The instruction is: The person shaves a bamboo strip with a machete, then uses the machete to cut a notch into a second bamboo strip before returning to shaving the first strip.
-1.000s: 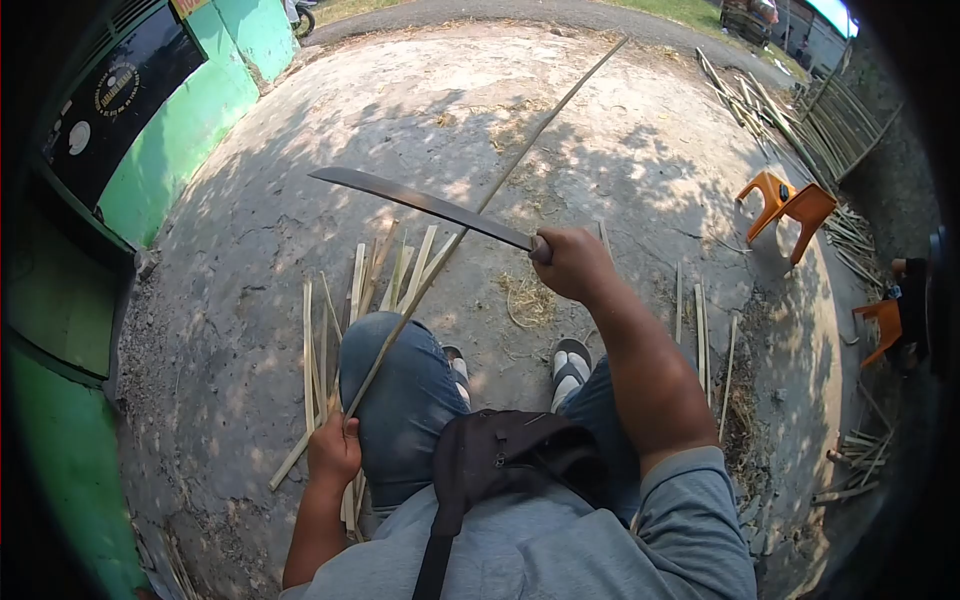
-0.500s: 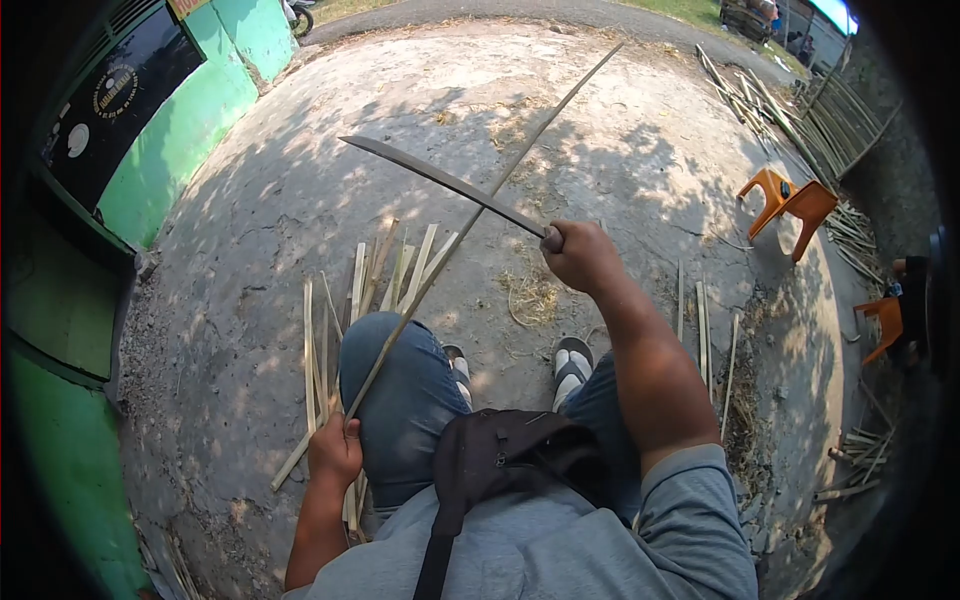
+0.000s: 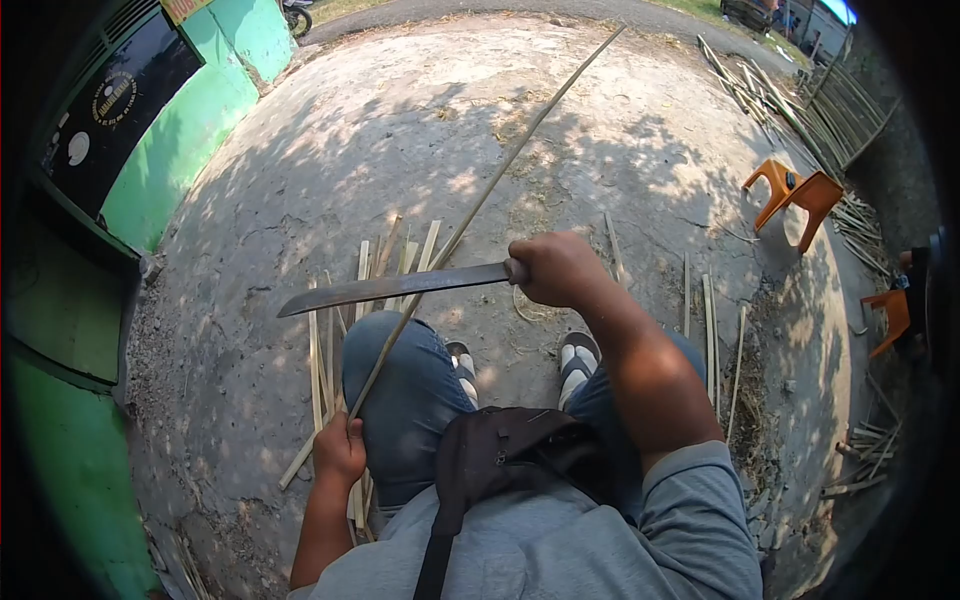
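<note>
My left hand (image 3: 340,447) is closed round the lower end of a long thin strip (image 3: 500,172), beside my left knee. The strip slants up and away to the right. My right hand (image 3: 556,270) grips the handle of a machete (image 3: 400,286). Its long dark blade points left and crosses the strip just above the knee; whether blade and strip touch is hard to tell. Several pale split strips (image 3: 317,370) lie on the ground beside and beyond my left leg.
More strips (image 3: 711,335) lie right of my legs. An orange chair (image 3: 793,200) stands at the right, near a pile of long poles (image 3: 765,105). Another orange chair (image 3: 888,318) is beside a partly visible person at the right edge. A green wall (image 3: 150,195) runs along the left.
My right hand has moved down and slightly left, bringing the machete lower along the strip, its blade now closer to level. My left hand still holds the strip in nearly the same place.
</note>
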A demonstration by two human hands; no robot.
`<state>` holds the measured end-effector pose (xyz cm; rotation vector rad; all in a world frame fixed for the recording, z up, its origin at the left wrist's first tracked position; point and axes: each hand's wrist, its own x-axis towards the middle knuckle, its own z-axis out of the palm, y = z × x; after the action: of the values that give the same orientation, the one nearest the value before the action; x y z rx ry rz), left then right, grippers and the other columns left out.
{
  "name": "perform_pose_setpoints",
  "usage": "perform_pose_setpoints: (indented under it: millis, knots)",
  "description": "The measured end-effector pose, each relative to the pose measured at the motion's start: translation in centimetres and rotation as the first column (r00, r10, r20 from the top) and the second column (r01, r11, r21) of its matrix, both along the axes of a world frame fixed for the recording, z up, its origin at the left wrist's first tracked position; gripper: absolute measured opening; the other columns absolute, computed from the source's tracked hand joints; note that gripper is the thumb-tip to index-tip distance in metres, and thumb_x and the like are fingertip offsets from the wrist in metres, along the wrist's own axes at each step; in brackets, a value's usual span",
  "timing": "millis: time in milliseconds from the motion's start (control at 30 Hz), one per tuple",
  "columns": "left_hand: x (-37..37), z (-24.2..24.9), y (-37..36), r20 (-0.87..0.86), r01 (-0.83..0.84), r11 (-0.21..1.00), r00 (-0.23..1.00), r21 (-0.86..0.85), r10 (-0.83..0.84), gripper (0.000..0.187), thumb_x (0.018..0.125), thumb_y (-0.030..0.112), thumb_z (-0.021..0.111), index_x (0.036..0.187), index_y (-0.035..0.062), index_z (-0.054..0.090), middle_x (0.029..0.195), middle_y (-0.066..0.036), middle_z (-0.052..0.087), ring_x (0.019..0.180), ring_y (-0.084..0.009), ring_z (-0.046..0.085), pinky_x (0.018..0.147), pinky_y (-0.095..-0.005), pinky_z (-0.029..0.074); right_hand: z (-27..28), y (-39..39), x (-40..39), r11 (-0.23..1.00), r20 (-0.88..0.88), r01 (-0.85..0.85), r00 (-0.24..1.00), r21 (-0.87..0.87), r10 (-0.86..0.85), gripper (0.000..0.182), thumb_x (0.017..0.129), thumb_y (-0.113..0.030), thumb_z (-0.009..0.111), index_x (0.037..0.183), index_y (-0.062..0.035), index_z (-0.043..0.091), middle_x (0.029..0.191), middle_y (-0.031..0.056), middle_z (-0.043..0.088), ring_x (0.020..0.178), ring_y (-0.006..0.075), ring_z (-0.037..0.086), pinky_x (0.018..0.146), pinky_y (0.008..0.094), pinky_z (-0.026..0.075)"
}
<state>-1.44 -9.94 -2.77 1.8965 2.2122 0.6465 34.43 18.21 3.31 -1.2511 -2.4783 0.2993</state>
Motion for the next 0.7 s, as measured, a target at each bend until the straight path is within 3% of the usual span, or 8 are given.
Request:
perform_pose_setpoints:
  millis: [233, 433, 567, 700]
  knots:
    - [0.5, 0.6, 0.1, 0.02, -0.01, 1.0, 1.0, -0.027, 0.011, 0.051, 0.109, 0.046, 0.047, 0.088, 0.0007, 0.055, 0.073, -0.03, 0.061, 0.076, -0.056, 0.061, 0.062, -0.0579, 0.045, -1.7, 1.6, 2.6, 0.97, -0.16, 0.232, 0.957, -0.076, -0.241, 0.017, 0.093, -0.025, 0.064, 0.09, -0.012, 0.074, 0.083, 0.0194, 0.07, 0.083, 0.043, 0.069, 0.074, 0.0543, 0.055]
    - [0.3, 0.3, 0.1, 0.012, -0.005, 1.0, 1.0, -0.025, 0.006, 0.052, 0.11, 0.046, 0.045, 0.087, 0.0012, 0.055, 0.072, -0.029, 0.06, 0.076, -0.0561, 0.061, 0.062, -0.0573, 0.045, -1.6, 0.5, 0.9, 0.992, -0.222, 0.119, 0.967, -0.039, -0.125, 0.014, 0.09, -0.024, 0.065, 0.091, -0.0126, 0.074, 0.083, 0.0188, 0.071, 0.082, 0.0429, 0.069, 0.074, 0.0542, 0.055]
    - [0.2, 0.5, 0.1, 0.006, -0.004, 1.0, 1.0, -0.02, 0.004, 0.047, 0.108, 0.044, 0.051, 0.087, 0.0023, 0.054, 0.072, -0.028, 0.061, 0.075, -0.0544, 0.062, 0.061, -0.0579, 0.046, -1.2, 0.5, 0.4, 0.999, -0.046, 0.038, 0.998, -0.037, -0.04, 0.012, 0.089, -0.023, 0.066, 0.089, -0.0137, 0.074, 0.083, 0.0177, 0.071, 0.084, 0.0409, 0.07, 0.075, 0.0536, 0.055]
    - [0.6, 1.0, -0.2, -0.001, -0.018, 0.999, 1.0, -0.039, 0.018, 0.048, 0.108, 0.045, 0.051, 0.086, 0.0022, 0.054, 0.072, -0.028, 0.061, 0.074, -0.0547, 0.061, 0.061, -0.0575, 0.046, -1.0, 2.0, 2.6, 0.984, -0.063, 0.178, 0.982, 0.007, -0.177, 0.016, 0.091, -0.025, 0.065, 0.088, -0.0118, 0.073, 0.084, 0.0191, 0.071, 0.085, 0.0424, 0.069, 0.075, 0.0544, 0.055]
